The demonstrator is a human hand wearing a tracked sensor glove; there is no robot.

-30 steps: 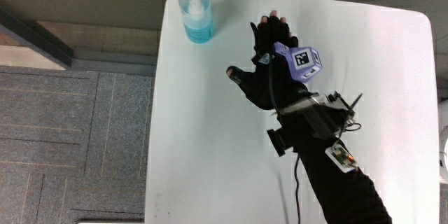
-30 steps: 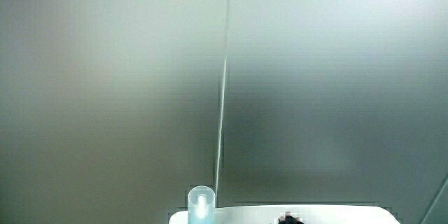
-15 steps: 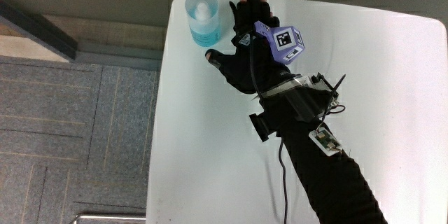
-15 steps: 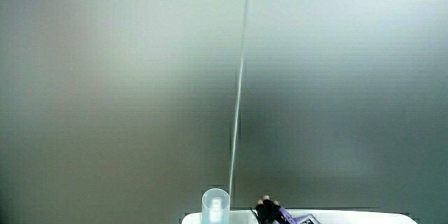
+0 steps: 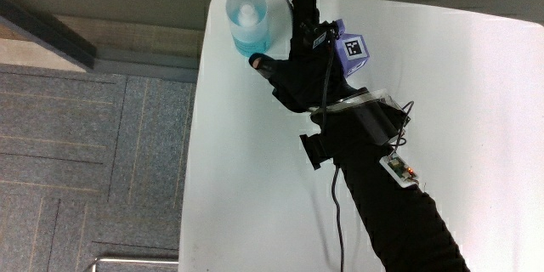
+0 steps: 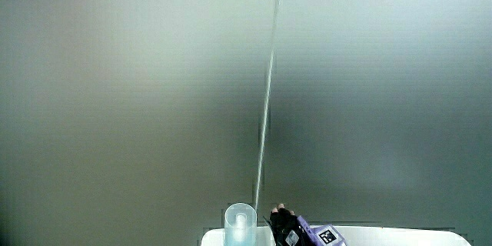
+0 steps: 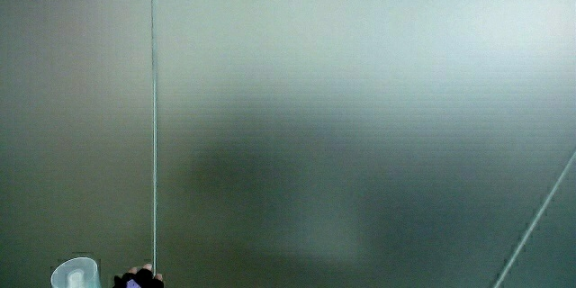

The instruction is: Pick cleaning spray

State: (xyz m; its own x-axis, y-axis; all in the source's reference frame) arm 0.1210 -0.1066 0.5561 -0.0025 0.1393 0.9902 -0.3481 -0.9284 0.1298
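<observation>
Cleaning-spray grasp: forearm point(image 5: 399, 221) crossing the white table point(image 5: 476, 136), hand point(image 5: 302, 68) just beside the blue spray bottle point(image 5: 250, 21) at the table's corner, fingers spread and empty; a careless closing nudge could push the bottle off the edge.

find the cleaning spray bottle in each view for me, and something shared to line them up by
Main view: the cleaning spray bottle stands at the table's corner, close beside the hand.
Side view: only its clear cap shows, next to the fingertips.
Side view: the cap again, beside the hand.
Shared landmark: the patterned cube on the hand's back, also seen in a side view.
</observation>
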